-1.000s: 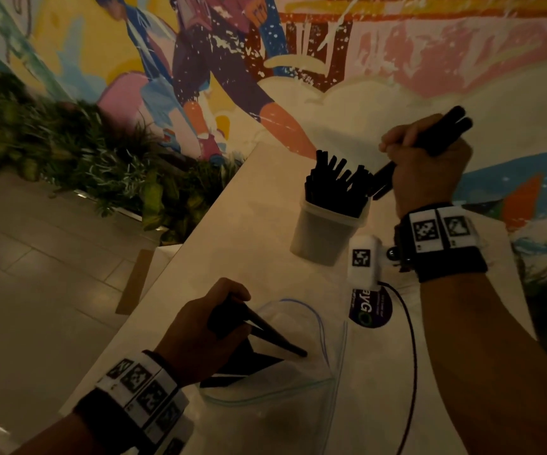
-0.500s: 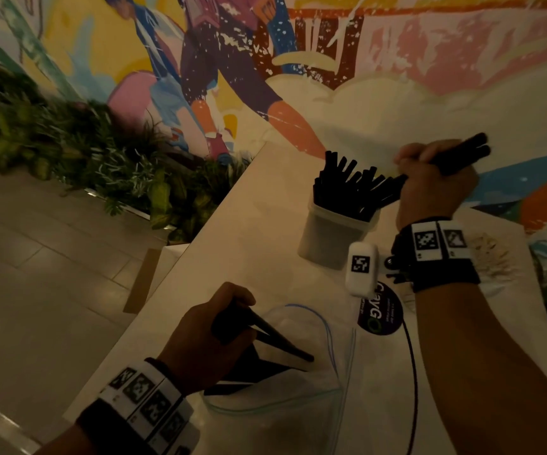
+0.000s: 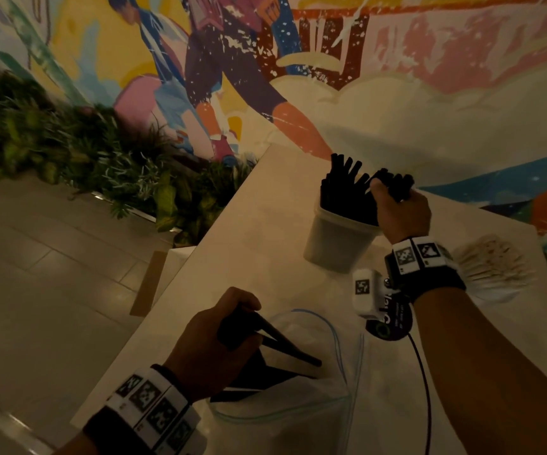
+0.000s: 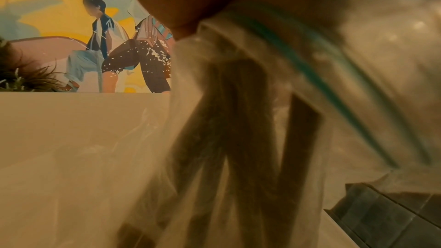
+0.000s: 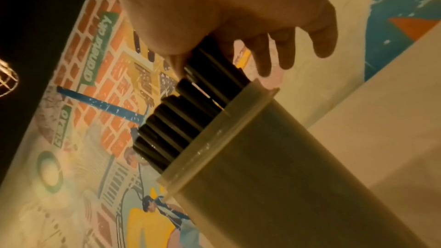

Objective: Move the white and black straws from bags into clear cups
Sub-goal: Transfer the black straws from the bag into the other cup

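Head view. Right hand, right of centre, with its fingers curled round a small bundle of black straws; the bundle's lower ends pass into the mouth of the clear cup, its upper ends project beyond the knuckles. The cup stands on the pale surface, already packed with upright black straws. In the right wrist view the held straws lie between thumb and fingers, directly above the cup rim, beside the straws already inside.

Left hand, lower centre, fingers closed round a few black straws whose free ends point right over the open mouth of the clear zip bag. More black straws lie inside the bag, seen blurred through the plastic in the left wrist view. White straws lie in a heap at the right edge.
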Available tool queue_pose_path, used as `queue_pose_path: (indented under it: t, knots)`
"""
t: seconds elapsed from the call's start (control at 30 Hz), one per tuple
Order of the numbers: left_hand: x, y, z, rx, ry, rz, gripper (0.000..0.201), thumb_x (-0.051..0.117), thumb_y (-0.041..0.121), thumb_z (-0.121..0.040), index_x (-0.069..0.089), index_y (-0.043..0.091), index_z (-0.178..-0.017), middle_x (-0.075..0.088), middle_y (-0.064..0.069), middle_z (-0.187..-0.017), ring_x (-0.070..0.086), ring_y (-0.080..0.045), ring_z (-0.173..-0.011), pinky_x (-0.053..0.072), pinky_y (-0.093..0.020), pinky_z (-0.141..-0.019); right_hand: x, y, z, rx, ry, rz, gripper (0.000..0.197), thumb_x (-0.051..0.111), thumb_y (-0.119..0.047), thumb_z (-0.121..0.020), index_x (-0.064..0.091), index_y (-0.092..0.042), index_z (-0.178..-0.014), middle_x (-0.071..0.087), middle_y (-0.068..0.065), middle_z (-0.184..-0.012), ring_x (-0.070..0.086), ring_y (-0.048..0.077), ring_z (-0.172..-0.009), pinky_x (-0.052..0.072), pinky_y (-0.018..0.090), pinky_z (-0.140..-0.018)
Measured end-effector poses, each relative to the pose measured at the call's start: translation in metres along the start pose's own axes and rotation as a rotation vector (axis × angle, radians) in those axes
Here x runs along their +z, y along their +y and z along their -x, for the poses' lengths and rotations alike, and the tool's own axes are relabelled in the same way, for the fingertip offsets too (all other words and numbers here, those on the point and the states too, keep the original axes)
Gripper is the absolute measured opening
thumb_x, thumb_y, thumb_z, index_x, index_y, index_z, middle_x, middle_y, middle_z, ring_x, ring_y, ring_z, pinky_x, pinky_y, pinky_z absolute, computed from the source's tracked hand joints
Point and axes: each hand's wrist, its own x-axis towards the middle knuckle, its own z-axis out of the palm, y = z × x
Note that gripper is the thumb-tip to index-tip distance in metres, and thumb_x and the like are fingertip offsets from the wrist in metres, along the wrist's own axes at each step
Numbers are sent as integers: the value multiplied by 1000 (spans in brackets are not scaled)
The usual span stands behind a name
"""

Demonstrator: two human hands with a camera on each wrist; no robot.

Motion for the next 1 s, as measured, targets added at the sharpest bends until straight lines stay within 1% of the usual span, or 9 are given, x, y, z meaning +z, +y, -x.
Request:
queue_pose_path:
  t: [0.17, 0.23, 0.33, 0.57, 0.67, 0.73, 0.8, 0.87, 1.0]
  knots:
    - [1, 1, 0, -9, 10, 3, 38, 66, 23, -72, 44, 43, -98, 63, 16, -91, 63, -10, -68, 54, -38, -65, -9, -21, -6, -491, 296, -46, 67, 65, -33, -81, 39, -9, -138, 36, 18, -145, 34, 30, -136, 30, 35, -109]
    - [1, 0, -1, -3, 14, 1, 39, 66, 23, -72, 44, 43, -98, 63, 16, -92, 63, -9, -69, 54, -35, -64, -1, -21, -6, -599, 210, 48, 55, 59, -28, -87, 46, -9, -136, 42, 17, -143, 36, 30, -135, 30, 36, -110]
    - [2, 0, 0, 2, 12, -1, 39, 66, 24, -72, 44, 43, -97, 63, 16, -91, 63, -9, -69, 54, -35, -64, 16, -12, 0, -475, -129, 193, 53, 51, -51, -86, 64, -11, -118, 56, 9, -128, 51, 26, -120, 41, 33, -99]
    - [1, 1, -1, 17, -8, -11, 38, 65, 26, -72, 43, 43, -97, 63, 15, -90, 63, -11, -68, 54, -34, -64, 13, -18, 6, -510, -148, 504, 73, 34, -70, -80, 53, -19, -129, 43, 11, -142, 34, 34, -133, 34, 56, -103]
    - [0, 2, -3, 15, -22, -33, 38, 65, 29, -72, 42, 44, -98, 63, 14, -90, 63, -12, -67, 54, -36, -64, -9, -38, 37, -561, -21, 134, 57, 57, -56, -83, 56, -16, -125, 53, 5, -133, 47, 17, -124, 40, 37, -102]
    - [-1, 0, -5, 11, -31, -37, 40, 67, 27, -73, 42, 45, -98, 63, 13, -88, 63, -10, -69, 55, -37, -65, -26, -47, 78, -418, -265, -198, 30, 70, -28, -84, 63, -17, -112, 65, -4, -106, 60, -2, -94, 47, 18, -85]
    - [-3, -1, -8, 7, -47, -51, 41, 71, 23, -75, 44, 42, -100, 64, 13, -86, 63, -8, -74, 55, -38, -70, -36, -38, 124, -256, -697, -343, 30, 73, -9, -80, 63, -21, -105, 67, -4, -97, 64, 2, -83, 54, 20, -79]
    - [-4, 0, -12, 14, -54, -70, 42, 74, 18, -76, 47, 40, -99, 63, 15, -94, 62, -7, -83, 54, -38, -76, -36, -16, 161, -234, -965, -105, 54, 79, -13, -75, 55, -33, -119, 63, -8, -113, 63, 5, -96, 55, 28, -85]
    - [-5, 0, -13, 58, -55, -83, 37, 65, 43, -72, 45, 46, -103, 57, 21, -102, 59, -2, -89, 54, -37, -78, -20, 30, 207, -233, -998, 120, 86, 75, -27, -74, 24, -42, -142, 40, -12, -142, 42, 8, -128, 40, 28, -105]
